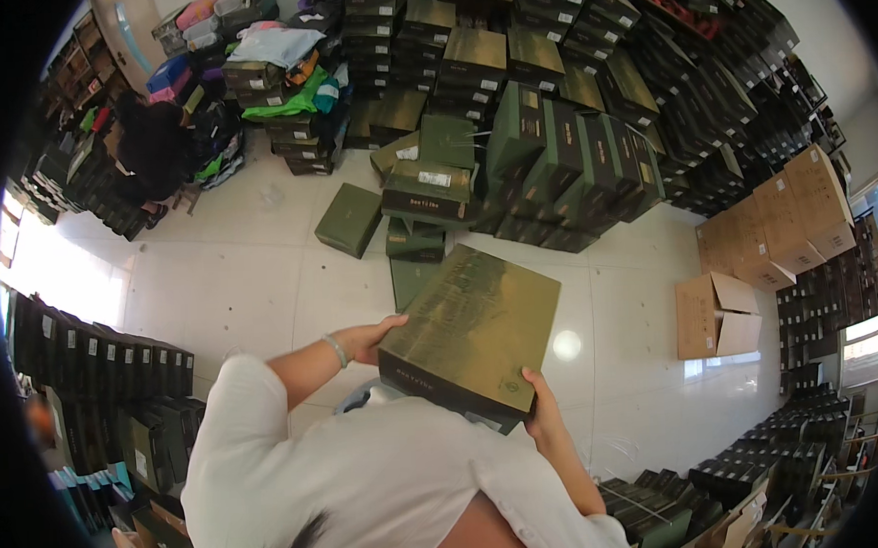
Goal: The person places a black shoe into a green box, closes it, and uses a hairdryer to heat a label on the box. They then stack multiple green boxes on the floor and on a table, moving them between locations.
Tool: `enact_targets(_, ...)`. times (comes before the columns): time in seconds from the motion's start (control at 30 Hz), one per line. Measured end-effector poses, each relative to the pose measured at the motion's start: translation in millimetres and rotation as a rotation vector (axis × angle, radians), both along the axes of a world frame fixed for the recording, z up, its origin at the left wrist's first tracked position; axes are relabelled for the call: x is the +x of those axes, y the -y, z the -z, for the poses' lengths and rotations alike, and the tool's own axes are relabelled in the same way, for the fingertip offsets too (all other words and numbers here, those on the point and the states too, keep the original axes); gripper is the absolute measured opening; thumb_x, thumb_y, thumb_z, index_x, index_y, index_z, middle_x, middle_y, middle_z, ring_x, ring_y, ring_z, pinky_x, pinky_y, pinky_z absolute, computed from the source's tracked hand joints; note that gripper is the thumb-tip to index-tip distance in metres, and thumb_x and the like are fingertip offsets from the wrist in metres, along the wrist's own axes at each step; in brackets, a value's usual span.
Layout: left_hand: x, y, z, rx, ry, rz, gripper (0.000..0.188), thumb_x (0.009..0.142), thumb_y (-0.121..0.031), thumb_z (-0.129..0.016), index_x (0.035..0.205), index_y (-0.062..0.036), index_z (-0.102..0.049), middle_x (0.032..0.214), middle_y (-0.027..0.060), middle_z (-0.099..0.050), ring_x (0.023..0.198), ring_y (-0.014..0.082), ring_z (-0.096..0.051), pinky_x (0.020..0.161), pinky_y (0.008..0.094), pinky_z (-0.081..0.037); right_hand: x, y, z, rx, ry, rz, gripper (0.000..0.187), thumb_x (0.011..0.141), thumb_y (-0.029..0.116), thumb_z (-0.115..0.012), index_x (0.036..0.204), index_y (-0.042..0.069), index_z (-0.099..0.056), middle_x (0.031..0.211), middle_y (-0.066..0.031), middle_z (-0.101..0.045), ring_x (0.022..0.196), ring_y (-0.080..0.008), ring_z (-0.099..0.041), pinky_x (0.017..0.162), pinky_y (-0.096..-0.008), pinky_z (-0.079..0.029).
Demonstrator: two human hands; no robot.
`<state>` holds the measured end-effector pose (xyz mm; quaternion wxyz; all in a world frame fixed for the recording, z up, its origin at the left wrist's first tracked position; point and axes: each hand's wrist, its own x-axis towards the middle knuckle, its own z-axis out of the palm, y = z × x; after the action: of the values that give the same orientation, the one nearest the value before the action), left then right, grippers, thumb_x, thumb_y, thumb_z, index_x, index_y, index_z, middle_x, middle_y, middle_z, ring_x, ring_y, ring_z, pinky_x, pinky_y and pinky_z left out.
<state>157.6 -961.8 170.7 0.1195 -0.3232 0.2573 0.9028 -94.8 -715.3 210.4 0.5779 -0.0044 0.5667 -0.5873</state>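
A large olive-green shoe box is held up in front of my chest between both hands, its lid on and its dark long side toward me. My left hand, below a bracelet on the wrist, grips the box's left side with the thumb at the top edge. On the opposite side my right hand clasps the near right corner, thumb on the lid and fingers mostly hidden behind the side. Just beyond, a small pile of green boxes stands on the floor, with a single green box to its left.
Bundled green boxes are stacked beyond to the right. Brown cartons stand at the right, one open carton nearer. A row of dark boxes lines the left. At far left a person in dark clothes is near heaped goods.
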Motion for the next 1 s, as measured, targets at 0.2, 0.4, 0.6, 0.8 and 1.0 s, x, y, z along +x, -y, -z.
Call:
enact_targets(0.2, -9, -27, -24, -0.091, 0.053, -0.439, 0.071, 0.084, -0.047, -0.063, 0.137, -0.0037, -0.045, 0.135, 0.0121, -0.053, 0.120, 0.0247, -0.053, 0.103, 0.0383, -0.041, -62, 58, -31, -0.116, -0.040, -0.292, 0.065, 0.086, 0.042, -0.060, 0.136, 0.006, -0.041, 0.131, -0.0097, -0.050, 0.122, -0.0223, -0.047, 0.099, -0.0383, -0.039)
enact_targets(0.4, -29, 13, -41, -0.197, -0.058, -0.677, 0.066, 0.087, -0.043, -0.062, 0.137, -0.0030, -0.043, 0.131, 0.0127, -0.055, 0.118, 0.0256, -0.055, 0.101, 0.0380, -0.044, -121, 105, -17, -0.399, 0.356, 0.036, 0.079, 0.092, 0.057, -0.045, 0.150, 0.010, -0.020, 0.155, -0.0146, -0.018, 0.138, -0.0397, -0.025, 0.109, -0.0561, -0.026)
enact_targets(0.6, -86, 113, -75, -0.464, -0.202, -0.709, 0.075, 0.088, -0.043, -0.060, 0.144, -0.0052, -0.029, 0.140, 0.0125, -0.043, 0.127, 0.0228, -0.045, 0.104, 0.0371, -0.042, -83, 193, 55, -0.776, 0.179, -0.374, 0.070, 0.093, 0.060, -0.042, 0.148, 0.020, -0.024, 0.157, -0.0077, -0.017, 0.140, -0.0384, -0.024, 0.110, -0.0604, -0.022)
enact_targets(0.8, -154, 189, -76, -0.563, -0.311, -0.760, 0.088, 0.087, -0.038, -0.064, 0.151, -0.0088, -0.012, 0.146, 0.0134, -0.032, 0.133, 0.0252, -0.035, 0.109, 0.0386, -0.033, -126, 311, -18, -0.531, 0.246, -0.309, 0.084, 0.084, 0.066, -0.052, 0.147, 0.018, -0.025, 0.148, -0.0069, -0.033, 0.134, -0.0359, -0.033, 0.104, -0.0644, -0.027)
enact_targets(1.0, -230, 285, -76, -0.774, -0.222, -0.791, 0.096, 0.088, -0.029, -0.065, 0.153, -0.0101, 0.003, 0.149, 0.0170, -0.027, 0.136, 0.0258, -0.030, 0.110, 0.0382, -0.029, -197, 433, -8, -0.512, 0.340, -0.310, 0.066, 0.095, 0.045, -0.051, 0.145, 0.011, -0.026, 0.146, -0.0127, -0.034, 0.131, -0.0373, -0.038, 0.101, -0.0623, -0.034)
